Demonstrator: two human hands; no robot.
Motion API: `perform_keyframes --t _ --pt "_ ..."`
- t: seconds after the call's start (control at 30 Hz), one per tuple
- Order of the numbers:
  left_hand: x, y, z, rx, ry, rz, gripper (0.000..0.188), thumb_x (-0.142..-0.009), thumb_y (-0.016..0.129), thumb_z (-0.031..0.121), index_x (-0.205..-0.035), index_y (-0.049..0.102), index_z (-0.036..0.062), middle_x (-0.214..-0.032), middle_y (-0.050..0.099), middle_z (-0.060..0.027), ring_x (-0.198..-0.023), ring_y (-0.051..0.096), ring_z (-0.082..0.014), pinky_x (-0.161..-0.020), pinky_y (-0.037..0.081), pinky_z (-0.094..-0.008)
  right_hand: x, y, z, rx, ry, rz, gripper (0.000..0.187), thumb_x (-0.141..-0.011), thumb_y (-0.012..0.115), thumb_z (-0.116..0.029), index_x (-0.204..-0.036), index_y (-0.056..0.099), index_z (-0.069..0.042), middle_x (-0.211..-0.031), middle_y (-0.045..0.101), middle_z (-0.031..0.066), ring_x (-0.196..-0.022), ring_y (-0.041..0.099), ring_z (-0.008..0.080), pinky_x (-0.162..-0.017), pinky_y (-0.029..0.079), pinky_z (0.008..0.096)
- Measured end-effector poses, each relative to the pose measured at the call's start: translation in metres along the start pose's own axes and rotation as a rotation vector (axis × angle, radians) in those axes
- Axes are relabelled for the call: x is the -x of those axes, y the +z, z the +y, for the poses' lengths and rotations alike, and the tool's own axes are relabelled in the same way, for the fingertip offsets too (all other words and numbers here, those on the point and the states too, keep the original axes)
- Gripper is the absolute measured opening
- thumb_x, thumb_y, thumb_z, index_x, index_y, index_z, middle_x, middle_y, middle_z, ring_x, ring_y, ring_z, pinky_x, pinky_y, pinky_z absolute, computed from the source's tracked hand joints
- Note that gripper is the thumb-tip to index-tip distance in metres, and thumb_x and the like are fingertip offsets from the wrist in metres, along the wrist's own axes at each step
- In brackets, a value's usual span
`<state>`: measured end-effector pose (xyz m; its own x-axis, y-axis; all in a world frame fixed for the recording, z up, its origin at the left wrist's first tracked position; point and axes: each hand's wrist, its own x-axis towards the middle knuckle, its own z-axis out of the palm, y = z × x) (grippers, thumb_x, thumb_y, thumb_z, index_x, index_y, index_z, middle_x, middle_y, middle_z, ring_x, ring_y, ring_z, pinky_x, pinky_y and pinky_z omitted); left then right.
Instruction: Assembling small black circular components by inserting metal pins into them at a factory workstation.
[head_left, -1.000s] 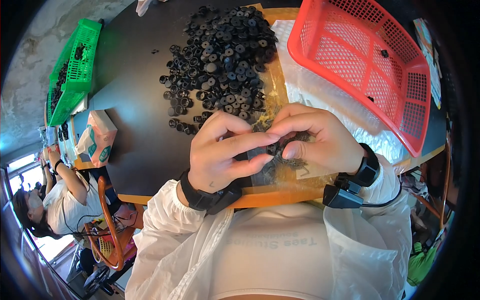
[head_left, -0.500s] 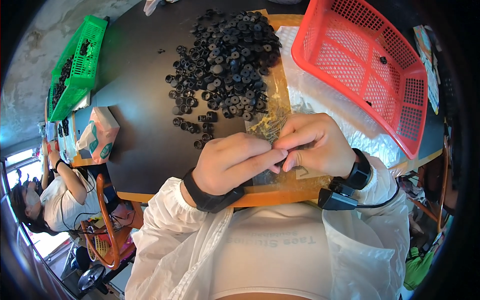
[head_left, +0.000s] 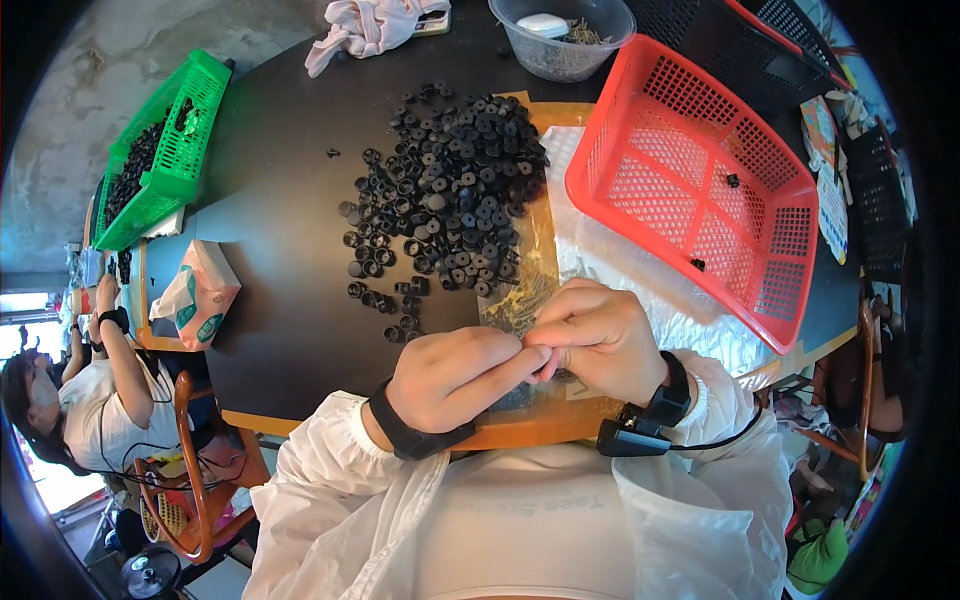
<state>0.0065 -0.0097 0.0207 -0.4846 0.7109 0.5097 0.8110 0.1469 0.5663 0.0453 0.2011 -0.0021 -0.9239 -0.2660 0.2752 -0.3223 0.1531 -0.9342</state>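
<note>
My left hand and my right hand meet above the near edge of the table, both closed in a pinch with fingertips touching. Whatever they hold between them is hidden by the fingers. Just beyond lies a scatter of thin metal pins on a taped, yellowish patch of the tabletop. Further off spreads a large heap of small black plastic parts, some like discs with a centre hole. Ring-shaped black caps lie loose along the heap's left and near side.
A red plastic basket with a few black pieces rests at the right on clear plastic sheeting. Behind are a clear bowl and a pink cloth. At left stand a tissue pack, a green basket and a seated person.
The view has tilted, so the bowl and cloth at the far side now show fully. My hands stay pinched together, with the right fingers drawn in closer against the left ones.
</note>
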Motion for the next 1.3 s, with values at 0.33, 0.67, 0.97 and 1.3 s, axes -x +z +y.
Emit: perform_keyframes --t 0.33,0.67,0.97,1.3 --pt "-0.005 -0.008 -0.016 -0.126 0.037 0.369 0.041 -0.067 0.079 -0.001 -0.106 0.070 0.0047 -0.088 0.058 -0.0058 -0.078 0.060 -0.0209 -0.065 0.050 -0.0295 -0.022 -0.044 -0.052 0.976 -0.212 0.303 0.033 -0.065 0.080 -0.008 -0.097 0.075 -0.012 -0.084 0.063 0.0018 -0.086 0.058 0.0251 -0.078 0.047 0.0354" --pt "0.000 -0.006 -0.034 -0.306 -0.223 0.346 0.027 -0.067 0.074 -0.007 -0.088 0.072 0.0093 -0.092 0.055 -0.0060 -0.082 0.054 -0.0212 -0.072 0.046 -0.0312 -0.023 -0.022 -0.026 0.973 -0.169 0.106 0.032 -0.068 0.072 -0.004 -0.099 0.069 -0.010 -0.089 0.059 0.0011 -0.087 0.057 0.0214 -0.073 0.045 0.0348" --pt "-0.001 -0.002 -0.035 -0.181 -0.092 -0.074 0.021 -0.063 0.082 0.013 -0.079 0.069 0.0131 -0.084 0.059 0.0016 -0.080 0.057 -0.0202 -0.068 0.045 -0.0330 -0.033 -0.006 0.011 0.858 -0.196 -0.012 0.036 -0.071 0.064 -0.006 -0.107 0.068 -0.007 -0.102 0.064 0.0033 -0.094 0.059 0.0245 -0.080 0.050 0.0359" --pt "0.005 0.008 -0.034 -0.171 -0.137 -0.163 0.017 -0.069 0.079 0.018 -0.082 0.069 0.0151 -0.084 0.059 0.0034 -0.082 0.056 -0.0178 -0.071 0.045 -0.0316 -0.037 -0.010 0.021 0.760 -0.089 -0.018 0.027 -0.077 0.071 -0.007 -0.104 0.066 -0.008 -0.095 0.064 0.0054 -0.090 0.060 0.0256 -0.079 0.050 0.0368"
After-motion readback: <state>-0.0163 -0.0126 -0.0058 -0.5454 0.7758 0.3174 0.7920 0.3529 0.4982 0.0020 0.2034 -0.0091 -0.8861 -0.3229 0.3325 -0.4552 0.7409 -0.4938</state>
